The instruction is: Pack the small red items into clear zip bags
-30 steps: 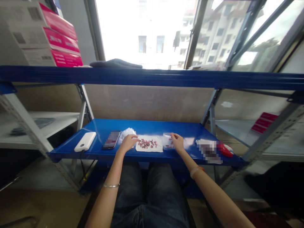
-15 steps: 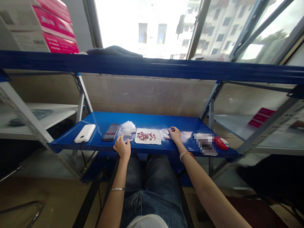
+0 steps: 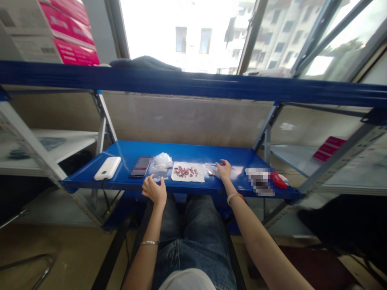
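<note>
My left hand (image 3: 155, 191) is at the front edge of the blue table, fingers curled around a small clear plastic bag (image 3: 161, 178). Just beyond it lies a heap of clear plastic bags (image 3: 163, 160). To its right, a white cloth or sheet (image 3: 200, 177) carries many small pink and dark pieces (image 3: 185, 172), too small to name. My right hand (image 3: 224, 170) rests beside another clear bag (image 3: 211, 169) with a few reddish pieces in it. Its thumb and index finger are apart, with nothing visible between them.
A white power bank (image 3: 108, 168) with a cable and a dark phone (image 3: 140, 167) lie on the left of the blue table (image 3: 187, 151). Toward the right are a blurred-out item (image 3: 260, 182) and a red and white object (image 3: 279, 180). A blue shelf beam (image 3: 193, 84) crosses above.
My left hand has drawn slightly toward me, and more of the clear bag shows at its fingers. My right hand has shifted slightly right, its thumb and index finger now farther apart.
</note>
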`<state>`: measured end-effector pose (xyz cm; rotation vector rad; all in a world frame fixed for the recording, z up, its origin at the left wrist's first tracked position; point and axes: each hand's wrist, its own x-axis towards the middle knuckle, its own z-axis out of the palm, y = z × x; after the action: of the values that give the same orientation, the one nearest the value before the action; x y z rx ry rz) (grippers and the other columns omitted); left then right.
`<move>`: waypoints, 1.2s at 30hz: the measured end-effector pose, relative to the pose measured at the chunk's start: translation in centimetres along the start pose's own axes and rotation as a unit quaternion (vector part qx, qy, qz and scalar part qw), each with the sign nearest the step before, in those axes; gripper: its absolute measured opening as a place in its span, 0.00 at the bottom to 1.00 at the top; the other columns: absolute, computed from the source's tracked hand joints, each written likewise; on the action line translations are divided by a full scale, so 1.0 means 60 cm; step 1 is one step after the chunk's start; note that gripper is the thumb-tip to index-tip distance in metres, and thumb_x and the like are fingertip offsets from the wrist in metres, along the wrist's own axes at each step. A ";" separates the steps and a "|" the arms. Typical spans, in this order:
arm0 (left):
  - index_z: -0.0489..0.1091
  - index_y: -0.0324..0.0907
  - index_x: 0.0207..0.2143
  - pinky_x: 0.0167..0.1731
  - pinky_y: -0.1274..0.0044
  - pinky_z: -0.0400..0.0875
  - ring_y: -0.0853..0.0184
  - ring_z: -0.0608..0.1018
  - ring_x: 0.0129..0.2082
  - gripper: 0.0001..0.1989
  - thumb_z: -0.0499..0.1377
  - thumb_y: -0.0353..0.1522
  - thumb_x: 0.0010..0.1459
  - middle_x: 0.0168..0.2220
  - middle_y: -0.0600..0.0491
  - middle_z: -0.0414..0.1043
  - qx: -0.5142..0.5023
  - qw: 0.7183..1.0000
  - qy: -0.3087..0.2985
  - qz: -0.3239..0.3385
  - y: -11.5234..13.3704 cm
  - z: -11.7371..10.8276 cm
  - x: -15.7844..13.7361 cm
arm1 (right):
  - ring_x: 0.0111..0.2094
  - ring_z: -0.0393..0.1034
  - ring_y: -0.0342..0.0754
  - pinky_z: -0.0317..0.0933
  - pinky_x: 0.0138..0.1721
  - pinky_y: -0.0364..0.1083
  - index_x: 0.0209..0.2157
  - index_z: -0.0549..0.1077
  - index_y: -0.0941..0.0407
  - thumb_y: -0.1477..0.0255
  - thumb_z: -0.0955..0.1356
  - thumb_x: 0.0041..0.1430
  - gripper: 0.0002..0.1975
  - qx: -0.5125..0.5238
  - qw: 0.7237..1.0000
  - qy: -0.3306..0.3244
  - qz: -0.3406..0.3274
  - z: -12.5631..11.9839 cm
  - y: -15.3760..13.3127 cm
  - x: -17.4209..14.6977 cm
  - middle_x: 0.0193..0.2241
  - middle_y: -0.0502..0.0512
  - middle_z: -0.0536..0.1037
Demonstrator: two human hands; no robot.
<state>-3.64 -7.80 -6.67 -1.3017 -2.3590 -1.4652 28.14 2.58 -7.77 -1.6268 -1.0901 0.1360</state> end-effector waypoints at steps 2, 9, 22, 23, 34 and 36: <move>0.60 0.39 0.53 0.48 0.56 0.57 0.49 0.65 0.53 0.22 0.53 0.37 0.57 0.50 0.39 0.67 0.014 0.999 -0.029 0.011 0.006 -0.007 -0.002 | 0.34 0.67 0.53 0.59 0.41 0.49 0.40 0.73 0.63 0.63 0.66 0.46 0.22 0.007 1.000 0.003 -0.001 -0.003 -0.004 -0.003 0.29 0.60 0.74; 0.55 0.40 0.57 0.49 0.56 0.58 0.51 0.69 0.51 0.27 0.55 0.29 0.54 0.49 0.41 0.69 -0.011 0.997 -0.076 0.001 0.012 -0.018 0.017 | 0.32 0.67 0.52 0.59 0.39 0.48 0.37 0.75 0.63 0.63 0.64 0.48 0.20 0.026 1.000 -0.013 -0.011 -0.018 -0.022 -0.022 0.27 0.59 0.74; 0.63 0.40 0.49 0.38 0.73 0.74 0.67 0.77 0.35 0.25 0.56 0.22 0.46 0.46 0.45 0.67 -0.284 0.955 -0.044 -0.075 -0.019 -0.015 0.056 | 0.25 0.63 0.47 0.59 0.29 0.46 0.37 0.75 0.63 0.58 0.63 0.50 0.24 0.080 0.996 -0.025 -0.006 -0.060 -0.052 -0.079 0.27 0.58 0.73; 0.63 0.39 0.49 0.37 0.74 0.74 0.66 0.77 0.38 0.25 0.57 0.23 0.46 0.47 0.44 0.67 -0.309 0.947 -0.050 -0.077 -0.013 -0.018 0.057 | 0.25 0.62 0.46 0.59 0.29 0.46 0.38 0.75 0.63 0.58 0.62 0.51 0.23 0.079 0.997 -0.009 -0.016 -0.063 -0.057 -0.090 0.28 0.58 0.73; 0.59 0.45 0.52 0.36 0.76 0.77 0.58 0.71 0.53 0.30 0.60 0.23 0.44 0.57 0.43 0.60 -0.435 0.864 -0.250 0.032 0.106 -0.079 -0.008 | 0.26 0.65 0.44 0.61 0.28 0.43 0.39 0.73 0.54 0.65 0.68 0.55 0.11 0.133 0.910 -0.222 -0.323 -0.076 -0.180 -0.268 0.28 0.52 0.74; 0.60 0.44 0.52 0.36 0.75 0.77 0.58 0.73 0.50 0.29 0.60 0.24 0.45 0.55 0.44 0.64 -0.453 0.838 -0.301 0.036 0.128 -0.087 -0.034 | 0.25 0.66 0.44 0.60 0.25 0.42 0.39 0.73 0.54 0.66 0.68 0.55 0.10 0.146 0.908 -0.232 -0.316 -0.082 -0.190 -0.274 0.27 0.52 0.74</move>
<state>1.15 -11.61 0.61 -2.2924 -1.7882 -2.6147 15.19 -12.97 -3.69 -0.9261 -1.8190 0.2487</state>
